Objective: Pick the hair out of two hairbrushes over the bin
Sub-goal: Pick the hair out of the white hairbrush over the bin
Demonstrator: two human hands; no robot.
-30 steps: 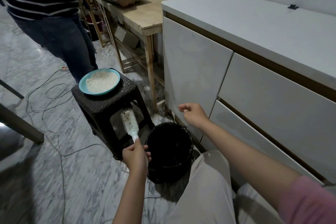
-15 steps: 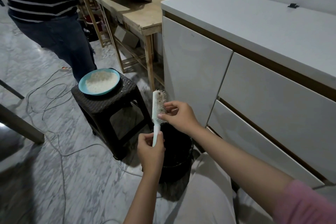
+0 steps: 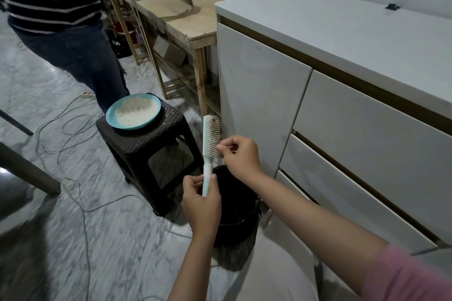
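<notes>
Hairbrush (image 3: 211,138) upright above the black bin (image 3: 238,212), handle gripped by left hand (image 3: 200,203), right hand (image 3: 241,155) fingers (image 3: 223,146) pinching at lower bristles; risk: pulled hair drifts onto floor if released beyond bin rim

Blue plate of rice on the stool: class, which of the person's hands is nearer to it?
Left. The left hand grips the hairbrush handle, on the blue plate's side. The right hand picks at the bristles, farther from the plate.
</notes>
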